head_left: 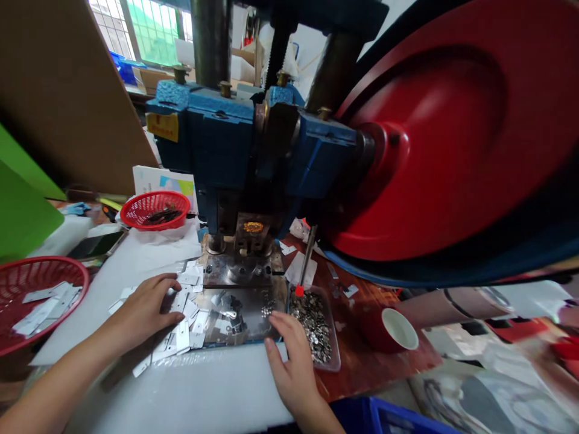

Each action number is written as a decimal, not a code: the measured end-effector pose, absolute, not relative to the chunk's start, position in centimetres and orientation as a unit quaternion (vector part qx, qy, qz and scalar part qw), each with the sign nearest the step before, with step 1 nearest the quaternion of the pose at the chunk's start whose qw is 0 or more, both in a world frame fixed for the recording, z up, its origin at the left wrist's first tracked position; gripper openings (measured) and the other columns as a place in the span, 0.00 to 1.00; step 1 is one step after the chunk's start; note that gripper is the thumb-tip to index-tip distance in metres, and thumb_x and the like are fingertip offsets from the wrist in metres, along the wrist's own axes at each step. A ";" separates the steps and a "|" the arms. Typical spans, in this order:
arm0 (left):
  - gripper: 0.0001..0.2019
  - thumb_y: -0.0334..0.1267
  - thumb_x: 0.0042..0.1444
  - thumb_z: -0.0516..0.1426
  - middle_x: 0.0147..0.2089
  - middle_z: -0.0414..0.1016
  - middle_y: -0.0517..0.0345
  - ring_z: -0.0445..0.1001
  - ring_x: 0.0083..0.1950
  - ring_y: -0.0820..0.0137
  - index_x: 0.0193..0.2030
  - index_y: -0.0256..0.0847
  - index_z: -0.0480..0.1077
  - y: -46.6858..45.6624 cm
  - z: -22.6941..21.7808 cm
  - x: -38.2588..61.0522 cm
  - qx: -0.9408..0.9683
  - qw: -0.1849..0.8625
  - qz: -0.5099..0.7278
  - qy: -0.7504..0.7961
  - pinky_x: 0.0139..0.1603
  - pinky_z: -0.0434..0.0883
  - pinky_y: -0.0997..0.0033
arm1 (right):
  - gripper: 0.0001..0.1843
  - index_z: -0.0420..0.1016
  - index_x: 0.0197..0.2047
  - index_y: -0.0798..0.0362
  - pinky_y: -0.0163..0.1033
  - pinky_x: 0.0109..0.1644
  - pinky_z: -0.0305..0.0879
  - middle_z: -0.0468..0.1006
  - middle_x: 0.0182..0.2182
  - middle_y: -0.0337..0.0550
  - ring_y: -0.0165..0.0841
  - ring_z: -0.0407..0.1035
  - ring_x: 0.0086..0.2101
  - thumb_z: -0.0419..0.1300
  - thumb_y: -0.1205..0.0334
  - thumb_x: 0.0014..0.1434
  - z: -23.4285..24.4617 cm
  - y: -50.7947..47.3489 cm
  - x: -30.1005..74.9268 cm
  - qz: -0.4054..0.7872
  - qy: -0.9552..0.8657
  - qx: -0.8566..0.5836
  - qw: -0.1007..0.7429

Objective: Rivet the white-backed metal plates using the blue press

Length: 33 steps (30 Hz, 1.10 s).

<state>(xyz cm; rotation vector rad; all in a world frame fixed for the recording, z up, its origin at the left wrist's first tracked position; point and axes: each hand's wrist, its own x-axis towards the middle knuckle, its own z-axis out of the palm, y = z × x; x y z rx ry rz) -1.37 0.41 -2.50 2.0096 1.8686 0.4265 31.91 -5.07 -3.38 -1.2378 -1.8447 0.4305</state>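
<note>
My left hand [147, 307] rests over a spread pile of flat white pieces with small holes [183, 334], its thumb and fingers apart. I cannot see anything gripped in it. To the right lies a shiny metal bed [251, 331] at the foot of a blue press [221, 138], with a few thin pieces on it. At the bed's right side, my right hand [292, 361] has its index fingertip by a cluster of tiny metal parts [268, 306]. Its thumb is held away from that finger. Beside it stands a clear plastic tray [333, 355] full of small shiny metal parts.
A big red flywheel [443, 120] fills the upper right. Red baskets stand at left, one [84, 271] with white pieces, another [181, 208] with dark parts. A red-tipped rod [308, 256] leans over the tray. A red cup [384, 334] lies further right; a blue crate [398, 419] sits below.
</note>
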 end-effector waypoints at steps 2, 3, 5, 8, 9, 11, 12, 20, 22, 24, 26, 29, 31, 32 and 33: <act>0.19 0.51 0.46 0.59 0.44 0.75 0.53 0.73 0.45 0.58 0.43 0.45 0.68 -0.1 -2.0 -0.5 0.668 0.246 0.185 0.677 0.44 0.68 0.61 | 0.12 0.72 0.46 0.48 0.45 0.49 0.68 0.76 0.42 0.46 0.37 0.70 0.44 0.55 0.67 0.59 -2.4 -4.8 30.4 0.238 -0.741 -0.471 0.416; 0.18 0.51 0.48 0.58 0.38 0.75 0.57 0.74 0.40 0.61 0.44 0.45 0.67 -0.4 -1.6 0.2 0.641 0.286 0.217 0.678 0.40 0.69 0.64 | 0.11 0.73 0.45 0.49 0.43 0.47 0.69 0.77 0.39 0.45 0.36 0.71 0.42 0.55 0.67 0.59 -2.0 -4.6 29.5 0.280 -0.738 -0.459 0.408; 0.20 0.51 0.50 0.57 0.29 0.72 0.62 0.73 0.31 0.67 0.46 0.44 0.65 -1.1 -0.8 2.0 0.579 0.370 0.304 0.659 0.32 0.68 0.69 | 0.11 0.74 0.45 0.49 0.41 0.45 0.70 0.78 0.38 0.44 0.35 0.72 0.40 0.56 0.67 0.58 -1.4 -4.3 27.3 0.369 -0.712 -0.446 0.397; 0.22 0.49 0.48 0.59 0.27 0.70 0.63 0.72 0.29 0.70 0.49 0.42 0.65 -2.3 0.3 4.8 0.472 0.475 0.412 0.618 0.30 0.68 0.70 | 0.17 0.71 0.49 0.50 0.37 0.39 0.71 0.78 0.39 0.44 0.34 0.74 0.37 0.59 0.66 0.55 -1.0 -3.6 24.4 0.468 -0.656 -0.436 0.400; 0.20 0.48 0.47 0.60 0.29 0.72 0.62 0.73 0.31 0.69 0.46 0.43 0.67 -2.7 0.6 5.6 0.441 0.497 0.436 0.607 0.32 0.70 0.70 | 0.15 0.71 0.48 0.51 0.36 0.37 0.71 0.78 0.37 0.42 0.33 0.73 0.35 0.59 0.65 0.55 -0.9 -3.4 23.8 0.470 -0.648 -0.435 0.411; 0.12 0.44 0.45 0.62 0.35 0.76 0.57 0.75 0.36 0.67 0.35 0.42 0.68 -3.4 0.9 6.8 0.411 0.522 0.469 0.582 0.36 0.72 0.67 | 0.09 0.73 0.41 0.50 0.36 0.35 0.70 0.77 0.32 0.40 0.32 0.72 0.32 0.57 0.66 0.56 -0.6 -2.9 23.5 0.413 -0.669 -0.419 0.454; 0.10 0.42 0.44 0.62 0.39 0.77 0.55 0.76 0.38 0.65 0.31 0.42 0.67 -3.7 1.1 7.1 0.411 0.523 0.479 0.572 0.38 0.73 0.66 | 0.08 0.73 0.38 0.49 0.37 0.36 0.70 0.76 0.32 0.40 0.32 0.72 0.33 0.55 0.68 0.56 -0.4 -2.7 23.8 0.357 -0.695 -0.400 0.479; 0.08 0.39 0.50 0.58 0.43 0.78 0.56 0.76 0.45 0.64 0.38 0.47 0.74 -4.5 1.1 6.9 0.576 0.366 0.463 0.566 0.46 0.73 0.64 | 0.13 0.74 0.44 0.45 0.44 0.42 0.68 0.76 0.37 0.43 0.36 0.69 0.39 0.58 0.67 0.56 0.7 -1.4 26.7 0.090 -0.823 -0.302 0.473; 0.05 0.40 0.52 0.58 0.39 0.78 0.58 0.75 0.43 0.65 0.33 0.47 0.75 -4.0 1.0 7.0 0.650 0.325 0.415 0.547 0.46 0.72 0.66 | 0.06 0.75 0.40 0.47 0.43 0.41 0.68 0.77 0.35 0.43 0.36 0.69 0.37 0.59 0.61 0.58 0.5 -1.2 26.5 0.147 -0.823 -0.322 0.445; 0.06 0.42 0.54 0.56 0.36 0.77 0.58 0.75 0.40 0.66 0.32 0.47 0.75 -2.8 0.7 7.3 0.686 0.304 0.372 0.547 0.43 0.71 0.67 | 0.06 0.75 0.37 0.49 0.40 0.40 0.67 0.77 0.32 0.42 0.34 0.69 0.35 0.57 0.60 0.60 0.0 -0.6 26.1 0.219 -0.797 -0.363 0.430; 0.09 0.43 0.55 0.55 0.38 0.77 0.58 0.74 0.39 0.66 0.37 0.47 0.75 -1.1 0.5 8.0 0.675 0.290 0.356 0.578 0.41 0.71 0.68 | 0.06 0.75 0.38 0.51 0.39 0.40 0.66 0.77 0.32 0.42 0.33 0.70 0.35 0.56 0.63 0.60 -0.7 0.5 25.8 0.269 -0.745 -0.423 0.440; 0.12 0.45 0.56 0.54 0.41 0.77 0.58 0.74 0.41 0.65 0.42 0.45 0.73 2.1 0.2 9.1 0.656 0.265 0.364 0.606 0.42 0.70 0.67 | 0.06 0.75 0.37 0.51 0.39 0.42 0.65 0.76 0.34 0.41 0.34 0.70 0.37 0.57 0.65 0.58 -1.6 3.1 25.5 0.283 -0.674 -0.499 0.466; 0.11 0.45 0.56 0.53 0.39 0.76 0.57 0.73 0.42 0.64 0.39 0.44 0.73 4.4 -0.1 9.6 0.663 0.242 0.375 0.601 0.44 0.69 0.65 | 0.05 0.75 0.35 0.51 0.39 0.43 0.65 0.75 0.33 0.41 0.34 0.69 0.38 0.58 0.66 0.56 -1.8 5.1 25.4 0.264 -0.658 -0.520 0.476; 0.11 0.44 0.56 0.53 0.39 0.76 0.56 0.73 0.43 0.63 0.37 0.43 0.73 5.5 -0.2 9.8 0.666 0.230 0.381 0.599 0.45 0.69 0.63 | 0.04 0.75 0.33 0.51 0.39 0.44 0.65 0.73 0.33 0.41 0.35 0.68 0.38 0.58 0.66 0.55 -1.8 6.1 25.4 0.253 -0.657 -0.528 0.475; 0.11 0.44 0.55 0.53 0.39 0.75 0.55 0.72 0.44 0.62 0.36 0.43 0.74 6.4 -0.5 9.9 0.665 0.220 0.387 0.599 0.47 0.68 0.62 | 0.03 0.75 0.31 0.51 0.40 0.44 0.65 0.73 0.33 0.42 0.35 0.68 0.39 0.59 0.67 0.54 -1.9 7.0 25.4 0.243 -0.658 -0.535 0.471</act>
